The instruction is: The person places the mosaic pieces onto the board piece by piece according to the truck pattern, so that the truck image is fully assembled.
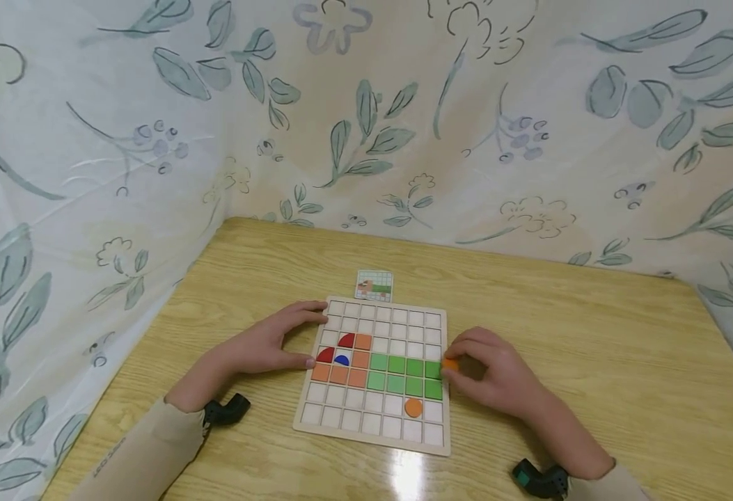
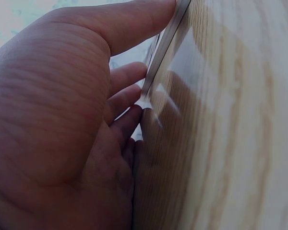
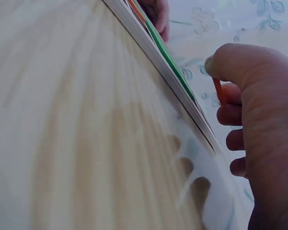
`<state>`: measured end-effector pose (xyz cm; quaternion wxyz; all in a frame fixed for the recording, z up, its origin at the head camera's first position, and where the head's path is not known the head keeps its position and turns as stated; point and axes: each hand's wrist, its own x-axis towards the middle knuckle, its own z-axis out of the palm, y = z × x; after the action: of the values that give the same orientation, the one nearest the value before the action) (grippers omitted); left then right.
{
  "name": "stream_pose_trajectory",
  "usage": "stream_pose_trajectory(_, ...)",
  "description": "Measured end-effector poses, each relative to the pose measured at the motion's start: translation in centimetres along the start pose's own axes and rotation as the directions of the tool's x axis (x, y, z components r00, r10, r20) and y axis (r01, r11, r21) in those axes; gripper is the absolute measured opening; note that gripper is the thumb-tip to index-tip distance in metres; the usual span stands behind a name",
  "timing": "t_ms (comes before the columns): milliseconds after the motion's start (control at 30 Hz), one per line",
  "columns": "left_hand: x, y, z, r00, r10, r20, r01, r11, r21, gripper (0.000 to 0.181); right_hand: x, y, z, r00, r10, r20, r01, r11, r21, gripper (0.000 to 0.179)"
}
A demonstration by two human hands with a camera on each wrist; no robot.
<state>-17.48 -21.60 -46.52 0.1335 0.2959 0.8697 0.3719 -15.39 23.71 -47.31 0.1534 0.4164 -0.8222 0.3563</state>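
Observation:
A pale wooden grid board (image 1: 347,415) lies on the table with coloured tiles in several of its squares. My left hand (image 1: 271,339) rests against the board's left edge, thumb and fingertips touching the rim, fingers fairly straight. Between thumb and fingers, my right hand (image 1: 494,369) pinches an orange disc (image 3: 220,91) just beside the board's right edge. Another orange disc (image 1: 413,408) sits in a lower square. Green tiles (image 1: 406,374) fill two rows at the right; salmon tiles (image 1: 338,374), red quarter-circles (image 1: 346,341) and a blue half-circle (image 1: 342,360) lie at the left.
Behind the board lies a small picture card (image 1: 374,285) showing a coloured grid pattern. The wooden table (image 1: 560,313) extends around the board. Patterned fabric (image 1: 366,139) with leaves and flowers hangs behind it and at the left. A black camera mount sits on each wrist.

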Motion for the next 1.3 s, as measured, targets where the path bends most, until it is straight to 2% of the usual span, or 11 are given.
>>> stream_pose_trajectory(233, -0.2, 0.1, 0.0, 1.000, 0.003, -0.004, -0.003, 1.000, 0.007, 0.075, 2.0, -1.1, 1.8, 0.999, -0.028, 0.020, 0.028, 1.000, 0.009, 0.019)
stream_pose_trajectory(500, -0.3, 0.1, 0.2, 1.000, 0.012, -0.005, -0.012, 1.000, 0.003, 0.075, 3.8, -2.9, 4.2, 0.992, -0.117, 0.040, 0.117, 0.993, -0.001, 0.018)
stream_pose_trajectory(733, -0.4, 0.0, 0.1, 1.000, 0.014, -0.009, -0.014, 1.000, -0.002, 0.075, 5.2, -4.8, 6.0, 0.989, -0.144, 0.024, 0.144, 0.989, -0.019, 0.021)
stream_pose_trajectory(1033, -0.6, -0.2, 0.1, 0.999, 0.038, -0.016, -0.038, 0.999, 0.010, 0.075, 7.0, -7.6, 9.1, 0.967, -0.247, 0.062, 0.248, 0.969, -0.008, 0.018)
stream_pose_trajectory(1200, -0.5, -0.2, 0.0, 0.999, 0.041, -0.013, -0.041, 0.999, 0.009, 0.074, 7.6, -8.6, 10.3, 0.961, -0.262, 0.093, 0.267, 0.963, -0.044, 0.020)
stream_pose_trajectory(1300, -0.4, -0.1, 0.1, 0.999, 0.042, -0.013, -0.042, 0.999, 0.005, 0.074, 7.8, -9.1, 10.7, 0.964, -0.230, 0.135, 0.242, 0.968, -0.073, 0.020)
